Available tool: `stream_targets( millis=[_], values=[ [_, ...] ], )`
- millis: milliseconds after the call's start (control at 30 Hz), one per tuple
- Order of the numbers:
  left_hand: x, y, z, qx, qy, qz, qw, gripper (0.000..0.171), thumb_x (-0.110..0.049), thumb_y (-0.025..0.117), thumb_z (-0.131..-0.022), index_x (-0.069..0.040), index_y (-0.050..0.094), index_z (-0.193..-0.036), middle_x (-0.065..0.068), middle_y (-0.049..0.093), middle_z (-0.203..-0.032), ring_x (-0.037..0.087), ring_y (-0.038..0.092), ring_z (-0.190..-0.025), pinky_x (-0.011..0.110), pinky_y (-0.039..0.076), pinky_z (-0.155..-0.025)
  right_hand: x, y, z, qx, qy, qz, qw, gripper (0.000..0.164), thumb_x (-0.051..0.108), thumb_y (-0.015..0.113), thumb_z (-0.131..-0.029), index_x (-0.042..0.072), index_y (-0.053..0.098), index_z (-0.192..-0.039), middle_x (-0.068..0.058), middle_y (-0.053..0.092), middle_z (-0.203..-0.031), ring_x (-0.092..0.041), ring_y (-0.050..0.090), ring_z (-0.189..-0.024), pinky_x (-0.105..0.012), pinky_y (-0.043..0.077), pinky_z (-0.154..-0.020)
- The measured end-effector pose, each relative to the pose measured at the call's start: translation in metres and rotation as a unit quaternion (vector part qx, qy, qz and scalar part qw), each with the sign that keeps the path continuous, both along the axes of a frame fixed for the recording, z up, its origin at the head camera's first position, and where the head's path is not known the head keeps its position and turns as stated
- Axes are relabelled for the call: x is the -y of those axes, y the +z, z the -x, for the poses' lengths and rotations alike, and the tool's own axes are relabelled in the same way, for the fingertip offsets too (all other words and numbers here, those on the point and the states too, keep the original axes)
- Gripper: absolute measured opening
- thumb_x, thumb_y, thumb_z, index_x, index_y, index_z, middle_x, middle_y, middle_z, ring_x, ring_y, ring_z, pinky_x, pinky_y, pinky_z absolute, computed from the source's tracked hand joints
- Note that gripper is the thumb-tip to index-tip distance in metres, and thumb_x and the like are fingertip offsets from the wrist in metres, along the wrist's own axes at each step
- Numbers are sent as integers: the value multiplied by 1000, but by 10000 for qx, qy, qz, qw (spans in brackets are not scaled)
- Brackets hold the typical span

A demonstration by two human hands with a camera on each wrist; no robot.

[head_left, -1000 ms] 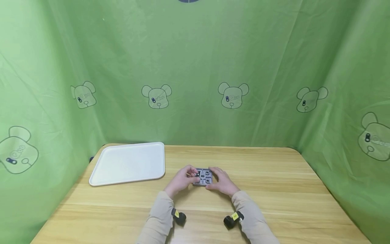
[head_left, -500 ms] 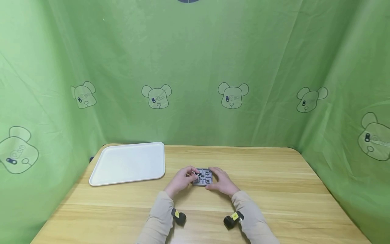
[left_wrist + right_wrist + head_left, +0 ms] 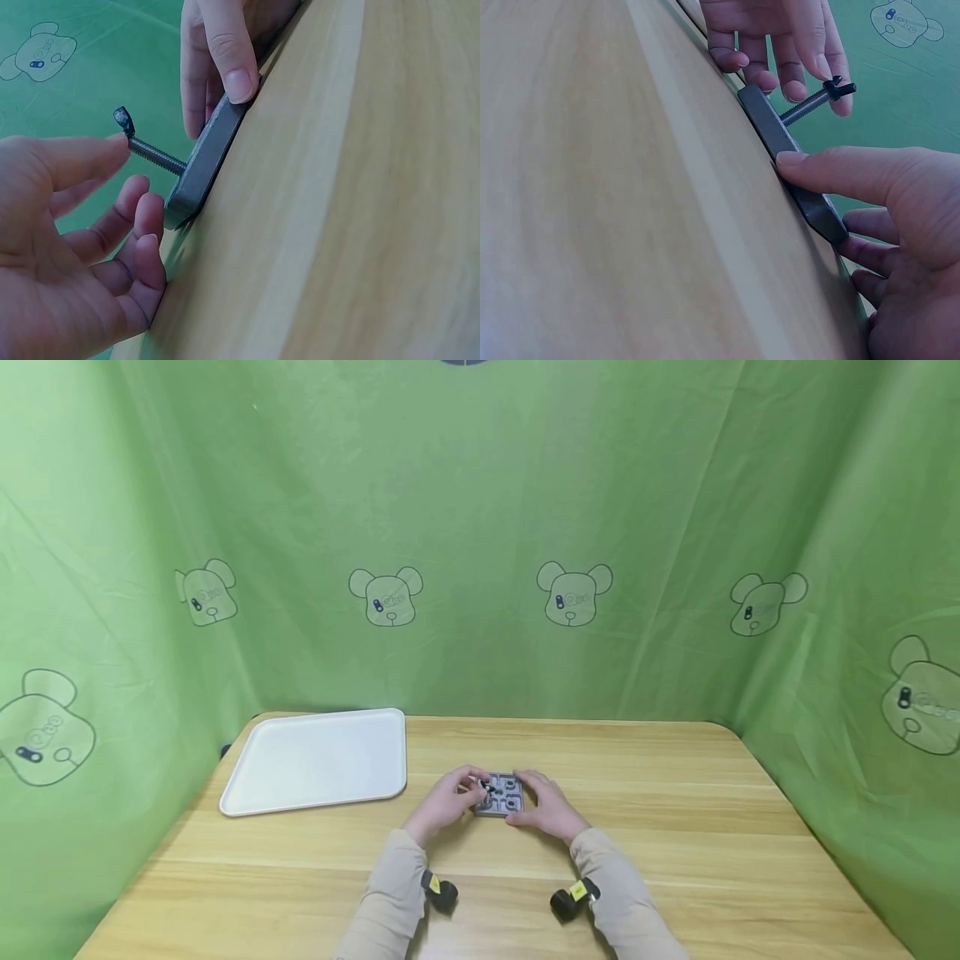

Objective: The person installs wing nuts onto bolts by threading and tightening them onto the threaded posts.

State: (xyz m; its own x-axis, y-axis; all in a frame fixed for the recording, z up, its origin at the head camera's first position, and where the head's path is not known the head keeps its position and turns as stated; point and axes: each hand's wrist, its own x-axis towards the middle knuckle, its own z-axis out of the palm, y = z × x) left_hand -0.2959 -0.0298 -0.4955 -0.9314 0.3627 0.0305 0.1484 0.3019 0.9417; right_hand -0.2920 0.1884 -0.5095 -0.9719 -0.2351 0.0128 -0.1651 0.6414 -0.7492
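Wing-headed screw (image 3: pixel 156 155) projecting from the upper face of a gray plate (image 3: pixel 501 794), which lies on the tabletop (image 3: pixel 675 827) between the two hands. The left hand (image 3: pixel 444 803) pinches the screw's head between thumb and index finger; the right hand (image 3: pixel 550 807) grips the plate's opposite side by its edges. Both wrist views reveal the threaded shank; only the head view displays the plate's recessed pattern and, beyond and left of the left hand, a white tray (image 3: pixel 322 764).
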Motion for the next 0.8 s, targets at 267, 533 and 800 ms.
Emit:
stream_targets(
  millis=[267, 533, 800],
  values=[
    [3, -1, 0, 184, 163, -295, 9993, 27, -10, 69, -86, 0, 52, -103, 13, 59, -100, 16, 55, -78, 23, 49, -57, 1, 2, -1, 22, 5, 5, 10000, 93, 25, 86, -68, 8, 40, -147, -23, 32, -154, -47, 28, -141, -65, 22, -113],
    [4, 0, 0, 106, 88, -213, 9997, 24, -10, 72, -84, -2, 57, -101, 10, 60, -98, 16, 53, -78, 25, 46, -57, 1, 2, -2, 32, 8, 26, 10000, 92, 24, 85, -69, 8, 39, -147, -23, 32, -155, -47, 28, -141, -65, 22, -113],
    [4, -1, 1, 35, -17, -163, 9999, 27, -11, 73, -82, -3, 59, -104, 14, 60, -100, 16, 54, -80, 26, 47, -57, 1, 2, -1, 37, 19, 36, 10000, 92, 25, 85, -70, 8, 39, -148, -23, 31, -155, -47, 28, -141, -65, 21, -114]
  ],
)
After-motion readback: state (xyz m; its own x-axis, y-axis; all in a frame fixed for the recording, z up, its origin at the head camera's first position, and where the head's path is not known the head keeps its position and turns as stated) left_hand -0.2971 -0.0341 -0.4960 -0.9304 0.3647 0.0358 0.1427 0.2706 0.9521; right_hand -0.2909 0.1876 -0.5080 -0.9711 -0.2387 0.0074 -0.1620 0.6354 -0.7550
